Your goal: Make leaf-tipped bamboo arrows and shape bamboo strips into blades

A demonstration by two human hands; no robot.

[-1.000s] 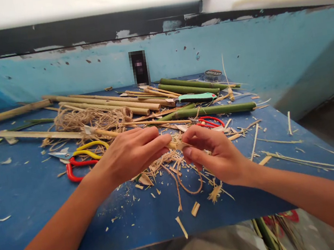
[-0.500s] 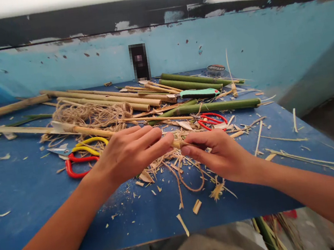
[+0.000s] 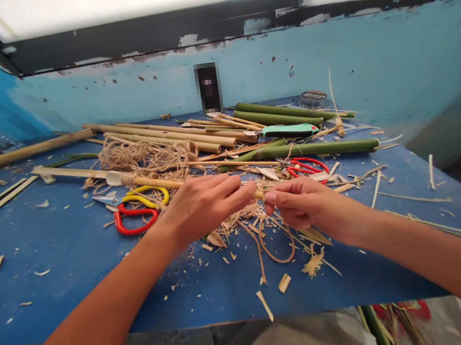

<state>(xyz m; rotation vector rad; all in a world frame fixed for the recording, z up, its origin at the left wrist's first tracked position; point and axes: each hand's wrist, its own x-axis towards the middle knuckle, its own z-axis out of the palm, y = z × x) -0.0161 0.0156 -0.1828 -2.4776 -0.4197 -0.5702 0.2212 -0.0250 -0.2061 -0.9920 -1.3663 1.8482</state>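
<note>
Brown twine (image 3: 139,157) lies tangled beyond your left hand (image 3: 212,200), red-and-yellow scissors (image 3: 137,209) rest beside that wrist, and green bamboo (image 3: 321,148) lies past your right hand (image 3: 309,207). The pale stick (image 3: 157,181) runs beneath your left's curled fingers; your right thumb and fingers pinch its right end.

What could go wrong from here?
Splinters: the right hand pinches the bamboo stick bare-fingered, so a rough edge could prick.
Scissors: the red-and-yellow-handled scissors lie beside the left forearm; a sideways sweep might knock them.
Snag: a loop of twine lies on the table on the near side of the hands and might catch on a finger.
</note>
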